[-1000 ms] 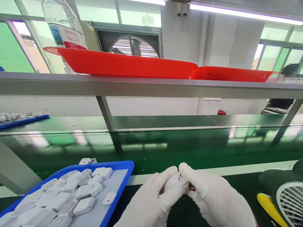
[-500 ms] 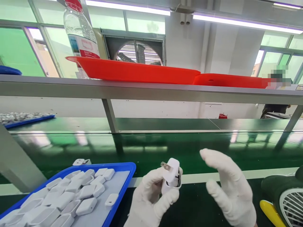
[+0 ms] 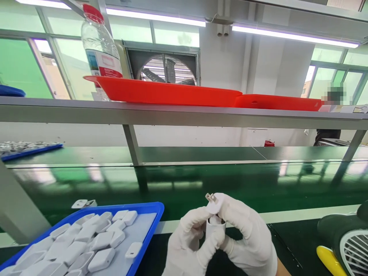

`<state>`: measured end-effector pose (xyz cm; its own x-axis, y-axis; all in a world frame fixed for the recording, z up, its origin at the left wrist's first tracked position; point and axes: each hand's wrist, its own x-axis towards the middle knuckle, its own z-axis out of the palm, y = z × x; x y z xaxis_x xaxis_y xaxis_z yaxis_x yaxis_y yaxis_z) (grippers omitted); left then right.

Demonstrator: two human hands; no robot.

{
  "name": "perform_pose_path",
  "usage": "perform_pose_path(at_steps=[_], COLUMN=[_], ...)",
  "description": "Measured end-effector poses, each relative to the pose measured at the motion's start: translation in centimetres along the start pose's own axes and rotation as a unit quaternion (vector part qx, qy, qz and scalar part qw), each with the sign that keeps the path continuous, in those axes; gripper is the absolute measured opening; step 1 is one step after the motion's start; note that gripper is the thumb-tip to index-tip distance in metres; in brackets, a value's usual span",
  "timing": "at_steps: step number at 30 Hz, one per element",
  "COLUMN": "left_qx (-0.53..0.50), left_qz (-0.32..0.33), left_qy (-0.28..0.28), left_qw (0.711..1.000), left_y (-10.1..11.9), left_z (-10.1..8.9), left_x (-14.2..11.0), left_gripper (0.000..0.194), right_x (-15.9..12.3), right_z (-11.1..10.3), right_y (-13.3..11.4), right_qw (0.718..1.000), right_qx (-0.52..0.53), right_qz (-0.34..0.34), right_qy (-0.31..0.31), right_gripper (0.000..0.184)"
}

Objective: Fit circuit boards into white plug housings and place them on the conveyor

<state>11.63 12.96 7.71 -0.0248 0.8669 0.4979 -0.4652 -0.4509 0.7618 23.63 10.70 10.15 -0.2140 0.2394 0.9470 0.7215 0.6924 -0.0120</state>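
Both my hands wear white gloves and meet low in the middle of the view. My left hand (image 3: 191,245) is closed round the lower shell of a white charger plug (image 3: 214,216). My right hand (image 3: 248,239) is closed over the plug's upper part, its fingers curled across the top. Two metal prongs stick out at the plug's upper left. To the left, a blue tray (image 3: 143,209) holds several white charger shells (image 3: 86,245).
A glossy green conveyor belt (image 3: 201,180) runs across in front of me, with one white part (image 3: 83,203) lying on it behind the blue tray. Above, a shelf carries orange trays (image 3: 163,92) and a water bottle (image 3: 99,46). A small fan (image 3: 349,241) stands at lower right.
My right hand, open and apart half a second ago, has come back and closed on the plug's top. The plug has turned more upright, and the camera has tilted slightly.
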Motion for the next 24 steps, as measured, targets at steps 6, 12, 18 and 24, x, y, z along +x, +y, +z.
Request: perform_pose_path(at_steps=[6, 12, 18, 24], left_qx=[0.094, 0.101, 0.115, 0.129], left_qz=[0.017, -0.016, -0.039, 0.027], left_qy=[-0.052, -0.094, -0.072, -0.125], left_qw=[0.994, 0.99, 0.99, 0.983], left_y=[-0.3, 0.0, -0.8, -0.3], left_z=[-1.1, -1.3, -1.7, -1.6], left_x=[0.1, 0.1, 0.6, 1.2], left_gripper=[0.027, 0.024, 0.049, 0.03], right_x=[0.3, -0.9, -1.4, -1.0], right_z=[-0.7, -1.0, -1.0, 0.0], right_y=[-0.4, -0.2, -0.4, -0.2], right_qw=[1.0, 0.988, 0.961, 0.928], right_qx=[-0.007, 0.089, 0.177, 0.256], right_qz=[-0.001, 0.105, 0.198, 0.268], right_qy=[-0.013, -0.065, -0.069, 0.031], right_gripper=[0.032, 0.049, 0.078, 0.039])
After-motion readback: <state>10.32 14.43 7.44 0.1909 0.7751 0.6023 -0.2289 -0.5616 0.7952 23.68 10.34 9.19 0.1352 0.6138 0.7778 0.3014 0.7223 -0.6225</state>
